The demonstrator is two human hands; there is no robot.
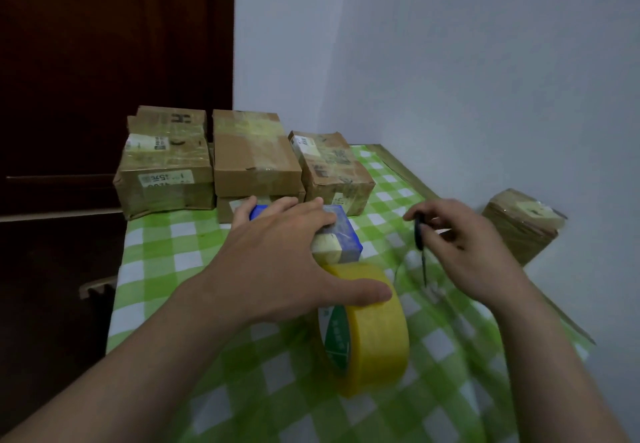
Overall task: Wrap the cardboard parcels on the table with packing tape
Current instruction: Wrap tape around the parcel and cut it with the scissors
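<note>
Head view. The tabletop (162,252) was covered with a green-and-white checked cloth. At its far end stood three groups of cardboard parcels, close together: a left stack (162,172) with printed labels, a middle stack (254,157) with clear tape across its top, and a creased right parcel (332,169). All showed tape already on them. A further taped parcel (523,224) sat tilted by the wall (450,61), beyond the tabletop's right edge; what supported it could not be told.

Nearer the person, a small blue box (341,234) lay in front of the middle stack, with pale tape over its near end. Just before it, touching or nearly so, a yellow tape roll (367,331) stood on edge, its green-printed core facing left.

The left hand (277,259) was spread wide. Its fingers lay over the top of the blue box and its thumb rested on the top of the tape roll.

The right hand (464,245) was held above the cloth to the right of the box. It pinched a small dark tool (419,234) between thumb and fingers, thin tip pointing down. The tool was blurred and its kind was uncertain.

A dark wooden door (104,61) stood behind the left stack.
</note>
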